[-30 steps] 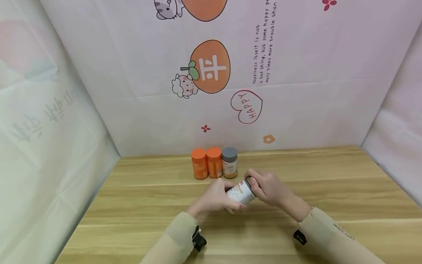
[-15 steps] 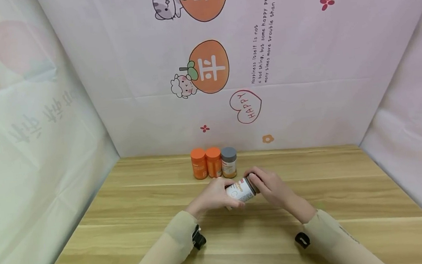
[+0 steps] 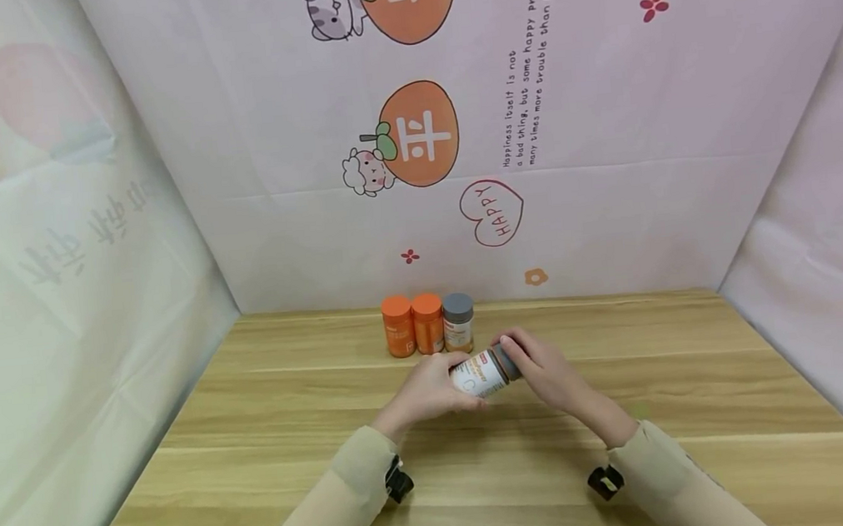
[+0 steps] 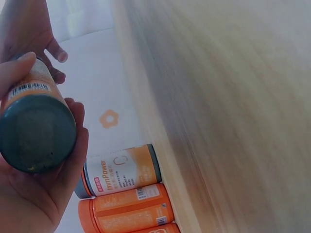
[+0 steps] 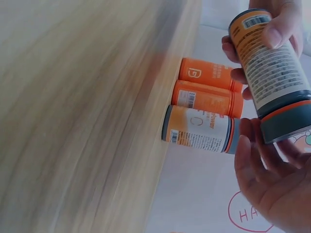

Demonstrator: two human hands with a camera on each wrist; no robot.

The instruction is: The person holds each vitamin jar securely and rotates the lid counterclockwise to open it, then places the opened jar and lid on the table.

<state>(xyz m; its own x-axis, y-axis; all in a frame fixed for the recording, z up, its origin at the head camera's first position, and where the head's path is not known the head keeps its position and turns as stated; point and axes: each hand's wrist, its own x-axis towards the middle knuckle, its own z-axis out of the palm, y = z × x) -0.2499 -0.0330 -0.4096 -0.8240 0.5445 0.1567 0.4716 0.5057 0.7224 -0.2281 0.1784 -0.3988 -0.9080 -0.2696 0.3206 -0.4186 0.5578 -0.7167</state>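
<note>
Above the table, a white-and-orange supplement bottle point(image 3: 479, 375) is tilted with its grey cap point(image 3: 509, 362) toward the right. My left hand point(image 3: 427, 392) grips its body, thumb on the near side; the dark base point(image 4: 39, 133) faces the left wrist camera. My right hand point(image 3: 556, 381) is at the cap with fingers bent loosely round it. In the right wrist view an orange ring shows at the lower edge of the cap point(image 5: 286, 124), and the palm is apart from it. Part of the label is hidden by the left fingers.
Behind the hands, against the patterned backdrop point(image 3: 599, 222), two orange bottles point(image 3: 399, 328) point(image 3: 429, 325) and a grey-capped white-and-orange bottle point(image 3: 459, 326) stand upright side by side. The wooden table point(image 3: 274, 468) has cloth walls at left and right.
My right fingers have shifted from a tight grip to a looser hold round the cap, and the hand has turned. The bottle has risen slightly; the left hand keeps its grip.
</note>
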